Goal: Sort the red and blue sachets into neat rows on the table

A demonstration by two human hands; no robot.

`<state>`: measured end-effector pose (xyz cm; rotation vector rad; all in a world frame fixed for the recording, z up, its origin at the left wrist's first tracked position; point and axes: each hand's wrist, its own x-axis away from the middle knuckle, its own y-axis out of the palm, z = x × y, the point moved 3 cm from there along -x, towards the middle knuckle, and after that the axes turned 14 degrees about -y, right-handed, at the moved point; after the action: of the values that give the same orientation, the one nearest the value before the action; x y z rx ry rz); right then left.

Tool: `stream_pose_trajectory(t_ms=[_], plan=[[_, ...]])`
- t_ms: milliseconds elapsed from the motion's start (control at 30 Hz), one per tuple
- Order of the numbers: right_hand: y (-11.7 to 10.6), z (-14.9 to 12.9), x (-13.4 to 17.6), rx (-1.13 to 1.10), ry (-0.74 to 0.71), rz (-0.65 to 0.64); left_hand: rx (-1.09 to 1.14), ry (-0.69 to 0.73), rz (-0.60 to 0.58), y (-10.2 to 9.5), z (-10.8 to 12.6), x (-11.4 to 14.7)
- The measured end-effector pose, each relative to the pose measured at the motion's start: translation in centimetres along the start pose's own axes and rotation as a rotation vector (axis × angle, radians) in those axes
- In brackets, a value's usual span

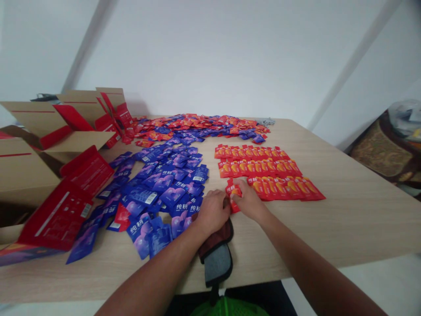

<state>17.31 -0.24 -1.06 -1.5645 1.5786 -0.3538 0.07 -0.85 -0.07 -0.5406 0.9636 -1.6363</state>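
A red pouch (pixel 232 189) with an orange fruit print is held by my right hand (pixel 250 201), thumb on its front and fingers closed behind. It is at the left end of the nearest of several overlapping rows of red pouches (pixel 276 188). Just left of it, my left hand (pixel 213 211) has its fingers curled; what they hold, if anything, is hidden. Under my left wrist lies a brown and grey padded cloth piece (pixel 218 263). Blue pouches (pixel 174 193) with purple fruit are spread loosely beside my left hand.
Open cardboard boxes with red sides (pixel 62 215) stand along the left of the table (pixel 355 219). A mixed heap of red and blue pouches (pixel 197 125) lies at the back by the wall. One red pouch (pixel 122 218) sits among the blue ones. A patterned chair (pixel 383 149) is at the right.
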Motion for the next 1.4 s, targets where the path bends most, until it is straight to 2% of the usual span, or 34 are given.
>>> stream_pose_trajectory(t_ms=[100,233,367,700,900,1033,1167,1300,1400], plan=[[-2.2,1.2,-0.4,0.133,0.060,0.052,0.014,0.006,0.004,0.0,-0.1,0.1],[-4.1,2.3,-0.8,0.392,0.178,0.001,0.037,0.009,-0.003,0.1,-0.2,0.1],[-3.8,2.4,-0.6,0.536,0.227,-0.030,0.041,0.010,-0.009,0.2,-0.3,0.1],[-3.9,2.1,0.0,0.728,0.198,0.043,0.048,0.014,-0.012,0.2,-0.3,0.0],[-3.5,2.2,0.1,0.777,0.119,0.044,0.088,0.011,-0.010,0.2,-0.2,0.0],[-3.8,0.9,0.0,0.717,0.046,0.113,0.285,-0.021,0.004,-0.1,-0.1,0.0],[-2.7,-2.0,0.5,0.453,-0.158,0.207,0.535,0.004,0.120,-1.4,0.5,0.2],[0.7,-3.7,1.7,0.164,-0.297,0.078,0.584,0.077,0.176,-4.2,1.8,0.5],[2.5,-3.9,2.4,0.062,-0.312,-0.023,0.485,0.060,0.163,-8.0,1.8,0.9]])
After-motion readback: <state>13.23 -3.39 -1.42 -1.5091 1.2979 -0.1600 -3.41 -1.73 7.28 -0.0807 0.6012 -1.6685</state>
